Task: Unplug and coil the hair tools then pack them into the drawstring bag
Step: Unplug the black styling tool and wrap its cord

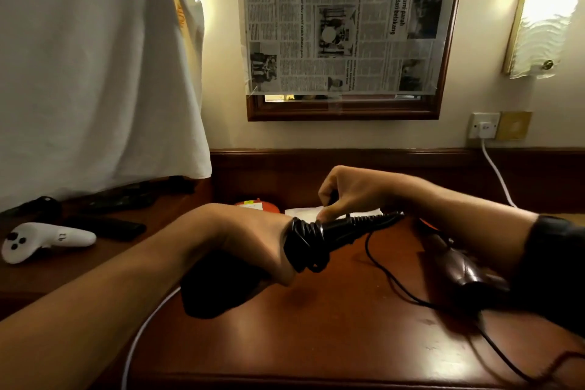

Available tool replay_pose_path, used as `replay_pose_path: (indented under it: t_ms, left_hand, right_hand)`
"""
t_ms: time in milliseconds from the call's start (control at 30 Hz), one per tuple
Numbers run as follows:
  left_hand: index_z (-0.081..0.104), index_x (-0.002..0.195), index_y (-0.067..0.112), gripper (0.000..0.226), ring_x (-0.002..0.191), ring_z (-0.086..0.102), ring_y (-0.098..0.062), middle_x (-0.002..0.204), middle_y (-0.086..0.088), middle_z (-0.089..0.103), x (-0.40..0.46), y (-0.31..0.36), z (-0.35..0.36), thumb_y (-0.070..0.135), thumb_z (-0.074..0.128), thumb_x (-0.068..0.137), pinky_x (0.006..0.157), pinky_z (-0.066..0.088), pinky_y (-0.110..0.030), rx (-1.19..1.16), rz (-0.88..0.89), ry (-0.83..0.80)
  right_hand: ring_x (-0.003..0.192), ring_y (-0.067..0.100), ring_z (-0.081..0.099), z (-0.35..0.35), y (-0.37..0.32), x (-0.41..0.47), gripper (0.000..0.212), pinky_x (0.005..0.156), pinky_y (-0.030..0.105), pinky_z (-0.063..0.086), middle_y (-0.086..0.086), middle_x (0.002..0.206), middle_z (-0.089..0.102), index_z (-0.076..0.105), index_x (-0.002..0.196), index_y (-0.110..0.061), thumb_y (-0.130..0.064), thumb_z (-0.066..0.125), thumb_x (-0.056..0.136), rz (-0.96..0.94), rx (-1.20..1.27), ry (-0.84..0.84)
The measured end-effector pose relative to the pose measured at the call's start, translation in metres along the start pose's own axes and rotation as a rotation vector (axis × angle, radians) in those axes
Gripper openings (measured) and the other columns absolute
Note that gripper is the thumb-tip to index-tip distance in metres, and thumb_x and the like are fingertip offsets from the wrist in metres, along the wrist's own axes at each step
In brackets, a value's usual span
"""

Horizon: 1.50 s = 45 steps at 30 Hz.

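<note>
My left hand (253, 241) grips a black hair tool (342, 231) by its handle, above the wooden table (332, 342). Several turns of black cord (305, 233) are wound round the tool near my left hand. My right hand (348, 193) pinches the cord just above the tool. The loose rest of the cord (395, 282) trails over the table toward the right. A second dark hair tool (465, 266) lies on the table under my right forearm. A black cloth, possibly the drawstring bag (218, 288), lies below my left hand.
A white controller (47, 241) and dark remotes (107, 228) lie at the left. A white cable (497, 174) hangs from a wall socket (484, 126) at the right; another white cable (142, 332) crosses the table front. An orange object (262, 206) and white paper (304, 211) lie behind the hands.
</note>
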<state>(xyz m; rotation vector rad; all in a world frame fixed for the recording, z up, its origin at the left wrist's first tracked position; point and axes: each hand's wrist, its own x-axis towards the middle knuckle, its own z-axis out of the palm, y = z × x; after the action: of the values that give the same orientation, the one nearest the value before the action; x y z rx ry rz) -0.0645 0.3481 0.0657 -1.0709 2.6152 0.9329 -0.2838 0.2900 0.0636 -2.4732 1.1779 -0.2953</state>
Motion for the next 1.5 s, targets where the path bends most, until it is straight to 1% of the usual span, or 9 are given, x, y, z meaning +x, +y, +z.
replay_pose_path:
  t_ms: [100,233,467,633,800,967,1267,1367,1500]
  left_hand:
    - [0.064,0.090,0.014,0.017,0.056,0.052,-0.015,0.067,-0.003,0.052,0.011,-0.006,0.002,0.002,0.064,0.079,0.053,0.044,-0.026,0.049,-0.063,-0.006]
    - [0.057,0.122,0.019,0.043,0.066,0.063,-0.018,0.082,-0.007,0.063,0.028,-0.020,0.004,0.010,0.068,0.081,0.059,0.055,-0.027,0.058,-0.251,0.032]
    - [0.061,0.090,0.011,0.020,0.062,0.065,-0.017,0.071,-0.004,0.064,0.049,-0.040,0.011,0.019,0.073,0.076,0.056,0.053,-0.025,0.299,-0.348,0.371]
    - [0.044,0.121,0.007,0.063,0.085,0.057,-0.022,0.091,-0.001,0.053,0.053,-0.050,-0.001,0.033,0.077,0.073,0.073,0.052,-0.033,0.273,-0.514,0.610]
    - [0.045,0.120,0.009,0.070,0.078,0.063,-0.018,0.093,-0.002,0.061,0.051,-0.055,-0.007,0.043,0.077,0.067,0.056,0.044,-0.027,0.043,-0.535,0.737]
    - [0.068,0.084,0.013,0.038,0.062,0.067,-0.022,0.073,-0.004,0.069,0.047,-0.065,-0.007,0.034,0.072,0.053,0.054,0.050,-0.031,-0.180,-0.331,0.690]
    - [0.066,0.075,0.010,0.009,0.064,0.064,-0.024,0.066,-0.010,0.065,0.031,-0.070,-0.001,0.003,0.067,0.081,0.068,0.054,-0.035,-0.517,-0.132,0.552]
    - [0.064,0.073,0.009,0.013,0.069,0.064,-0.026,0.066,-0.009,0.064,0.028,-0.067,0.001,0.000,0.064,0.082,0.073,0.054,-0.036,-0.518,-0.073,0.483]
    - [0.062,0.072,0.010,0.016,0.066,0.062,-0.020,0.067,-0.007,0.062,0.020,-0.061,0.000,-0.001,0.061,0.084,0.070,0.053,-0.033,-0.505,-0.019,0.392]
  right_hand:
    - [0.050,0.014,0.040,-0.014,-0.011,-0.001,0.042,0.055,0.034,0.033,0.000,0.055,0.047,0.064,0.063,-0.011,-0.046,0.077,0.082,0.029,-0.095,-0.006]
    - [0.049,0.006,0.050,-0.022,-0.029,0.002,0.037,0.055,0.028,0.043,-0.006,0.055,0.059,0.068,0.062,-0.020,-0.050,0.075,0.082,0.037,-0.288,0.048]
    - [0.055,0.010,0.056,-0.011,-0.061,0.007,0.035,0.058,0.031,0.048,-0.004,0.065,0.065,0.071,0.071,-0.018,-0.037,0.058,0.097,0.058,-0.522,0.072]
    - [0.092,0.034,0.066,0.009,-0.062,0.012,0.028,0.080,0.044,0.054,0.016,0.103,0.071,0.071,0.096,-0.004,-0.023,0.051,0.100,0.176,-0.366,0.057]
    - [0.057,0.004,0.046,0.035,-0.058,0.001,0.029,0.054,0.016,0.040,-0.004,0.071,0.057,0.071,0.092,-0.012,-0.013,0.043,0.103,0.134,-0.095,0.202]
    - [0.043,0.013,0.041,0.059,-0.045,-0.015,0.028,0.040,0.020,0.034,0.000,0.058,0.041,0.055,0.093,-0.007,-0.017,0.035,0.108,0.167,0.565,0.130]
    - [0.054,0.019,0.042,0.106,0.002,-0.024,0.047,0.070,0.039,0.042,0.005,0.061,0.039,0.049,0.070,-0.017,-0.047,0.038,0.104,0.042,0.740,0.088]
    - [0.054,0.016,0.028,0.110,0.010,-0.025,0.051,0.060,0.023,0.039,0.008,0.063,0.030,0.044,0.070,-0.010,-0.049,0.038,0.102,0.020,0.760,0.121]
    - [0.052,0.020,0.025,0.118,0.020,-0.022,0.062,0.057,0.028,0.031,0.005,0.062,0.035,0.044,0.070,-0.008,-0.064,0.041,0.096,-0.007,0.655,0.138]
